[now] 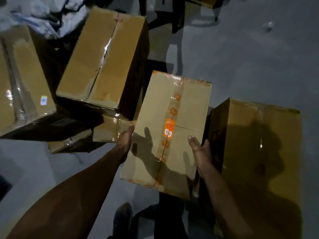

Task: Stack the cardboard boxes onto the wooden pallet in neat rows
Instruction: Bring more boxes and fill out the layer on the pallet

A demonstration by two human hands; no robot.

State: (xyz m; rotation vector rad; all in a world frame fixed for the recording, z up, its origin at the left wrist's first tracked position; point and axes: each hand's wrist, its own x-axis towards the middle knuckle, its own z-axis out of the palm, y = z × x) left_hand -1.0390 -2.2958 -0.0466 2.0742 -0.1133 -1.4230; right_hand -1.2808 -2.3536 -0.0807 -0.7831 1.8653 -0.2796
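A cardboard box with orange tape (179,104) and an orange logo sticker is held between both hands above the grey floor. My left hand (125,139) presses flat against its left side, fingers straight. My right hand (201,152) is on its right side, thumb on the top face, fingers hidden behind the edge. A large taped box (101,57) lies at the upper left, another box (22,80) at the far left. A big box (259,152) stands at the right, close to the held box. No pallet is visible.
Flattened or smaller cardboard boxes (105,130) lie under the large box at centre left. Crumpled plastic sheeting (43,14) is at the top left. Dark furniture legs (176,18) stand at the top. My shoe (121,219) shows at the bottom. Grey floor (250,57) spreads to the right.
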